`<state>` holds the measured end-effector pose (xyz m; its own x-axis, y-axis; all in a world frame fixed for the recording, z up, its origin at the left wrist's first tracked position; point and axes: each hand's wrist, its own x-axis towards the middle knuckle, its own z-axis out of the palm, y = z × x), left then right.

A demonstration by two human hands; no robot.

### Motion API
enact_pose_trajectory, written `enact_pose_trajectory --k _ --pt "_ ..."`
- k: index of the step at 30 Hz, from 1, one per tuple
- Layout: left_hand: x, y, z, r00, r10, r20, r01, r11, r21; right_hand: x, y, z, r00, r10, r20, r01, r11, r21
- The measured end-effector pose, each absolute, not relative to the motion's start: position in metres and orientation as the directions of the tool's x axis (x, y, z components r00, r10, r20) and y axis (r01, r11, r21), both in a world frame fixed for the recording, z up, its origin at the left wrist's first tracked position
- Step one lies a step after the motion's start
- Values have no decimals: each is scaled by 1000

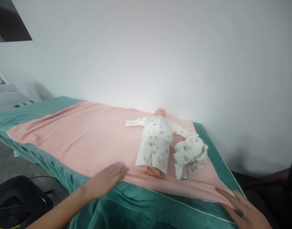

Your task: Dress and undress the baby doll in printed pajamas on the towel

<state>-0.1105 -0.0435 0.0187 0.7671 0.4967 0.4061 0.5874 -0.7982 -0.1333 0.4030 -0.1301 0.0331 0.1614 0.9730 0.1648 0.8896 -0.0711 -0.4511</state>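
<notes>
Green bed [209, 143] against pale wall [146, 57]. Pink cloth [88, 136] on top, long axis along front edge; right hand [247, 208] nearer front-right corner, fingers clamped on cloth; left hand [109, 176] flat, fingers together.

My right grip [248, 208] holds matt pink cloth [88, 136]. On it: plastic-looking doll feet [156, 171]. Near: plush green cover [136, 203]. Far: matt wall [136, 47].

Seemingly a bedroom: green-covered bed [52, 105]
</notes>
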Motion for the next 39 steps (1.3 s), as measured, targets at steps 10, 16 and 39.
enact_pose_trajectory --k 10,16,39 --pt "-99 -44 45 803 535 263 591 -773 -230 403 -133 21 35 958 285 933 71 -353" --pt "-99 -41 30 696 595 402 702 -681 -207 399 -124 46 119 963 244 859 23 -511" --pt "-113 -37 11 661 657 363 705 -709 0 410 -127 31 -481 704 523 867 469 165"
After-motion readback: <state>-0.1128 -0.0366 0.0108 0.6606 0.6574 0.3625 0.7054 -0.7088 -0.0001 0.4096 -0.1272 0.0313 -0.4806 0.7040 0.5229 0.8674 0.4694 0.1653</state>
